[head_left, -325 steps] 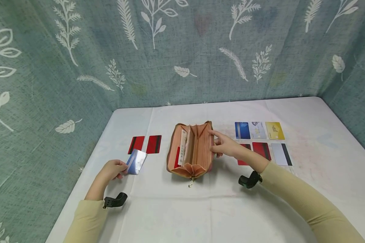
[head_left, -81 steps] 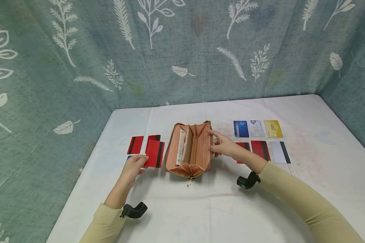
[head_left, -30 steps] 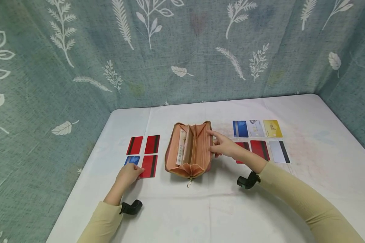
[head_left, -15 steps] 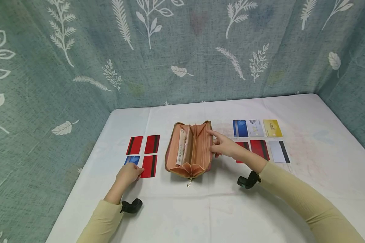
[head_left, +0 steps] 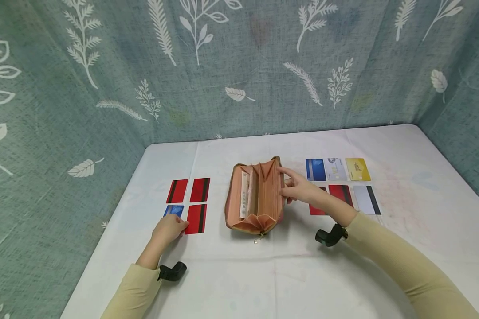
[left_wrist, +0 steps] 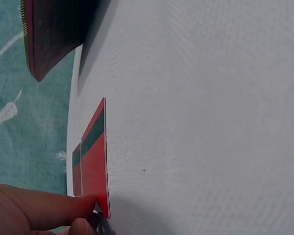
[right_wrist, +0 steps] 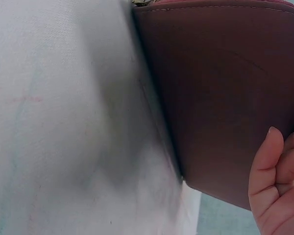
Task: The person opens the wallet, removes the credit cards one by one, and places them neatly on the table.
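My right hand (head_left: 301,188) grips the right wall of a zip-around wallet (head_left: 235,195), which stands unzipped with its compartments facing up. A banknote (head_left: 244,195) shows in its left compartment. In the right wrist view, curled fingers (right_wrist: 267,171) lie against the wallet's dark outer cover (right_wrist: 220,98). My left hand (head_left: 169,229) pinches the left edge of a red card (head_left: 196,219) lying on the table; the left wrist view shows its fingertips at the corner of this red card (left_wrist: 95,161). A blue card (head_left: 174,210) beside it is partly covered by that hand.
Two more red cards (head_left: 177,191) lie behind the left hand's pair. Right of the wallet are two rows of cards: blue (head_left: 316,170), silver (head_left: 337,169) and gold (head_left: 358,169) behind, two red (head_left: 340,196) and a white one (head_left: 366,199) in front. A leaf-patterned curtain surrounds the table.
Earlier my left hand laid down the blue card, then carried a red card over and set it on the table. Just now my right hand has shifted the wallet slightly right, tilting it.
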The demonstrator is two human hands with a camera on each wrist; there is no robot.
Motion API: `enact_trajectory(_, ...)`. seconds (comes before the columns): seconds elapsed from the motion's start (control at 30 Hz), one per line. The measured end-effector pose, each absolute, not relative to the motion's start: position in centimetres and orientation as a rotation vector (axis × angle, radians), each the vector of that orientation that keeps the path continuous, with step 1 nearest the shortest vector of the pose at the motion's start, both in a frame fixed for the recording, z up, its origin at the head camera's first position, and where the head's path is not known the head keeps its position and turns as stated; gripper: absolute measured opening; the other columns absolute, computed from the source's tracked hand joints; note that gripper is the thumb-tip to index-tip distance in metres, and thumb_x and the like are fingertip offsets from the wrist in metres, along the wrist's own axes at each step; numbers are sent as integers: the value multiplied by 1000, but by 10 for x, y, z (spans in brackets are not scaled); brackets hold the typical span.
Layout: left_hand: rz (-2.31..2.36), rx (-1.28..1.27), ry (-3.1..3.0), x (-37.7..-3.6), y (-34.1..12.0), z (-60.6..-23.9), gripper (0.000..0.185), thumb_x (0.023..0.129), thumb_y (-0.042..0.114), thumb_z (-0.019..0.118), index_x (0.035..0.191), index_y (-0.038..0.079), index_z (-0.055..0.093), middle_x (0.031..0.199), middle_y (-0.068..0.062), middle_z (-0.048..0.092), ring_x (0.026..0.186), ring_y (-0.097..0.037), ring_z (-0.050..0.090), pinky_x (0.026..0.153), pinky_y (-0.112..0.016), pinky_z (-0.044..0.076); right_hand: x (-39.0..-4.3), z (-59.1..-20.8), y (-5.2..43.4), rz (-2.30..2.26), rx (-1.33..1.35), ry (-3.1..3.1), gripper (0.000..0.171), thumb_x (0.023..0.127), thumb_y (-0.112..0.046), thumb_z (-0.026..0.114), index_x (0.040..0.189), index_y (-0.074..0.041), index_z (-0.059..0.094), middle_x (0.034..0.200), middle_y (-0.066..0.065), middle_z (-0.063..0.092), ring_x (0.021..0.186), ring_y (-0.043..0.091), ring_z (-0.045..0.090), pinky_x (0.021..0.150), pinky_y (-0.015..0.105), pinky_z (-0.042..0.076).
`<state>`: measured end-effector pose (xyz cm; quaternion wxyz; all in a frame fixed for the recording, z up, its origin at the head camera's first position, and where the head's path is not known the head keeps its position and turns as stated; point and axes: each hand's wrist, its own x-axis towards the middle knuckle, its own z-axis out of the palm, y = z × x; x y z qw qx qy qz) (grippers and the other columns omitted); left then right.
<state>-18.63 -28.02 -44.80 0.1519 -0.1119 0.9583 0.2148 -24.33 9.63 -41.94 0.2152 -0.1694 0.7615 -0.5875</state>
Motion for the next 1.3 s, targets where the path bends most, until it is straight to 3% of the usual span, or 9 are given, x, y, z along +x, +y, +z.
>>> enact_trajectory(0.53, 606, -385, 2723, -186, -276, -445, 28, 88, 23, 56, 68, 5, 57, 58, -6, 52, 59, -18, 46, 54, -28, 33, -242, -412, 107, -1631, -450, 2164, 72, 85, -5, 52, 146, -12, 16, 67, 1, 50, 56, 14, 48, 58, 30, 42)
enact_trajectory(0.77, 612, -377, 2717, -187, -276, -445, 29, 88, 25, 56, 67, 5, 57, 58, -5, 52, 59, -17, 46, 53, -27, 33, -240, -414, 101, -1749, -463, 2062, 77, 88, -7, 54, 147, -10, 5, 67, 0, 53, 54, 12, 47, 59, 29, 46)
enact_trajectory(1.3, 596, -369, 2721, -185, -276, -443, 27, 88, 24, 57, 70, 4, 56, 58, -6, 53, 59, -17, 46, 54, -27, 34, -241, -415, 100, -1736, -443, 2075, 74, 88, -7, 54, 147, -11, 10, 67, 1, 52, 51, 11, 45, 61, 31, 47)
